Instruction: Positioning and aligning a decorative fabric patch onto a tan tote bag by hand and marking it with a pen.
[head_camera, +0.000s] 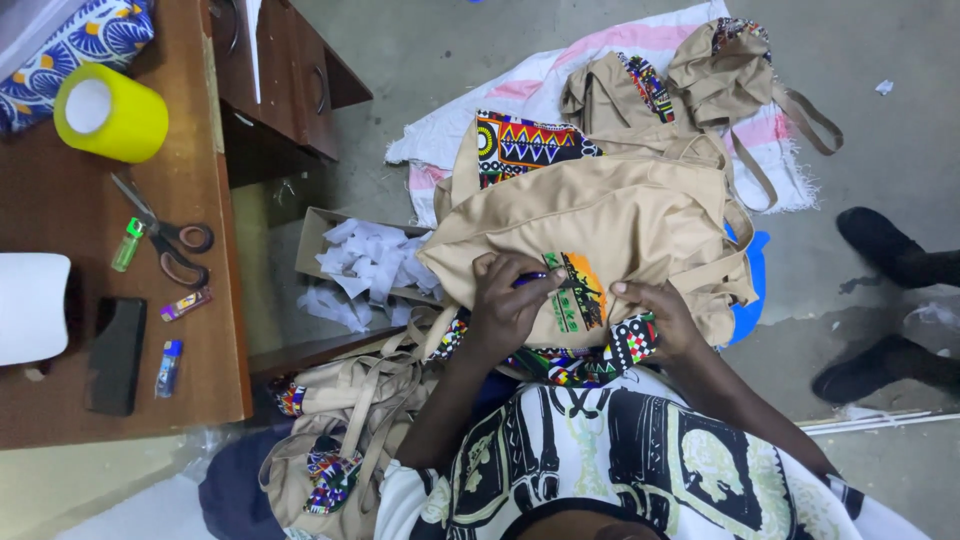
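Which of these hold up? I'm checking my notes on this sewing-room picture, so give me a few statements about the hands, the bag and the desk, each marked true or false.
1. Both hands rest on a tan bag on the person's lap. True: the left hand and the right hand lie either side of its orange and green print.
2. The scissors are in the right hand. False: they lie on the wooden desk.
3. A yellow roll stands on the desk. True.
4. The cardboard box on the floor holds spools of thread. False: it holds white scraps.
5. More tan bags lie on a pink-striped cloth. True.
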